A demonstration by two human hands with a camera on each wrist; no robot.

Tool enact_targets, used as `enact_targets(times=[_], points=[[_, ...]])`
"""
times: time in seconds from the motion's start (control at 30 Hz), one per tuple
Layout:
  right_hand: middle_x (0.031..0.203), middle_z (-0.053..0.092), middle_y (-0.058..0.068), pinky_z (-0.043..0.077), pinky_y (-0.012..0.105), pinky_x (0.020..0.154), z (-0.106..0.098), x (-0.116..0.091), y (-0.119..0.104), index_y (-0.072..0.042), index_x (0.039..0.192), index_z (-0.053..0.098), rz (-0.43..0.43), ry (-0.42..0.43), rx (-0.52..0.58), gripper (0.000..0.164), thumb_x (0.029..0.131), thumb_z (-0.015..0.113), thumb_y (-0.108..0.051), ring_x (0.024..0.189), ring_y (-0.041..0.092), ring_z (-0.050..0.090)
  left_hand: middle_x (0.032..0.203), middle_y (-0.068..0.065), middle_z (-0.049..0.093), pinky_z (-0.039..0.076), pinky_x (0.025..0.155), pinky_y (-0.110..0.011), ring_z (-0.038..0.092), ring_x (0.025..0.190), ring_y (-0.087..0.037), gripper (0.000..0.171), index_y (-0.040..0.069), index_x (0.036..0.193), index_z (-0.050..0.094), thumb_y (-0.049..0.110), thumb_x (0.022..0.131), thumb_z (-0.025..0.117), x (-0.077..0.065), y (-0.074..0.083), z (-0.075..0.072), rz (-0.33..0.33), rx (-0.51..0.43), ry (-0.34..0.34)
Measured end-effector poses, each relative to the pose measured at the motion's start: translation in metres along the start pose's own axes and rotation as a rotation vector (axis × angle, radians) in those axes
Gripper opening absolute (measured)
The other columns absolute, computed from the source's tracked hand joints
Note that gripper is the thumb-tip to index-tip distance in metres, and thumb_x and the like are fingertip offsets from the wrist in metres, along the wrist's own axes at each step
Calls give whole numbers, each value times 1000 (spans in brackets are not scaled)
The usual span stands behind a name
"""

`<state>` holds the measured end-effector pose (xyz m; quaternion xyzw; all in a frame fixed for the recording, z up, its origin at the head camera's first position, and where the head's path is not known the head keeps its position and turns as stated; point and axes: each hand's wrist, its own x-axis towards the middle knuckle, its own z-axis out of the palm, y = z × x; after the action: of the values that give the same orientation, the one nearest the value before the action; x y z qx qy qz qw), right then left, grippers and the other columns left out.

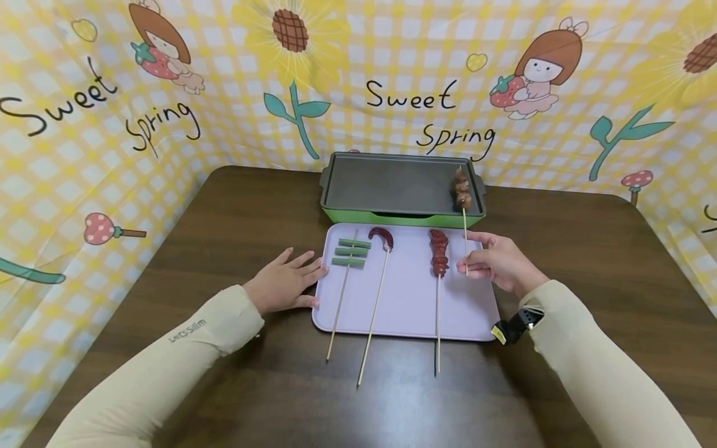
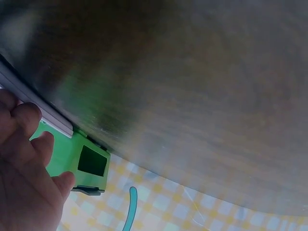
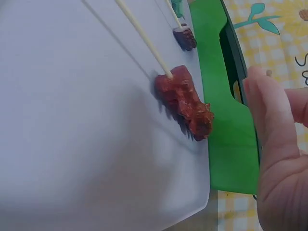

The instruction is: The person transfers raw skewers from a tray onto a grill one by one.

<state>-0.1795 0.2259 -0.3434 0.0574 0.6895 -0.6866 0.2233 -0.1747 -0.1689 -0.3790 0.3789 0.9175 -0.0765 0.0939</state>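
Observation:
My right hand point(image 1: 501, 261) pinches the wooden stick of a brown meat skewer point(image 1: 462, 190) above the right part of a lilac tray point(image 1: 409, 311). The meat end overlaps the right side of a dark grill plate point(image 1: 392, 183) in the head view. Fingers spread, my left hand point(image 1: 285, 281) rests at the tray's left edge. On the tray lie a green bean skewer point(image 1: 351, 252), a skewer with a curled dark-red piece point(image 1: 382, 236) and a red meat skewer point(image 1: 439, 252). The right wrist view shows that red meat skewer point(image 3: 185, 103) up close.
The grill has a green base point(image 1: 358, 216) and stands just behind the tray on a brown wooden table point(image 1: 246, 211). A yellow checked cloth point(image 1: 381, 56) rises behind and beside the table. Several skewer sticks stick out over the tray's front edge.

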Motion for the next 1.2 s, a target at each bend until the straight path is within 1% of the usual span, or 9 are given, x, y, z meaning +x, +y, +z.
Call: enact_targets(times=[0.17,0.37,0.57,0.8,1.0,1.2], points=[[68,68,3,55,22,61,4,6,-6,7,150,12,4,15,-1,67,91,44,12,63,10,68,148,-15,40,21,109,-58,30,139,-35,66,5,144,43,48,94,50,-3,-1,1,-1,1,2],[68,68,3,54,21,62,7,11,-15,4,151,17,26,46,-15,64,93,46,9,62,10,68,147,-15,40,22,108,-59,31,139,-35,66,4,144,43,48,95,50,-4,-3,3,9,1,7],[68,67,3,54,21,60,7,15,-20,6,149,19,6,64,-5,62,93,45,11,60,10,67,148,-15,40,21,108,-58,30,139,-34,66,5,144,43,47,95,50,-2,-3,3,9,-4,17],[69,67,3,54,21,61,7,18,-18,5,150,20,27,59,-34,63,93,46,10,62,10,67,148,-15,40,21,108,-59,30,139,-34,66,4,144,43,48,95,50,-2,1,3,17,-23,-6],[70,67,4,54,20,62,10,23,-20,6,149,21,1,55,-48,62,93,45,11,63,11,67,148,-15,39,21,108,-59,30,139,-34,67,4,144,42,48,95,49,-2,2,2,15,-22,-3],[69,67,4,54,20,61,12,27,-24,6,149,20,8,56,-47,62,92,45,11,62,11,67,148,-15,39,22,108,-59,31,139,-34,66,4,144,43,48,95,49,-1,-1,3,17,-18,5]])
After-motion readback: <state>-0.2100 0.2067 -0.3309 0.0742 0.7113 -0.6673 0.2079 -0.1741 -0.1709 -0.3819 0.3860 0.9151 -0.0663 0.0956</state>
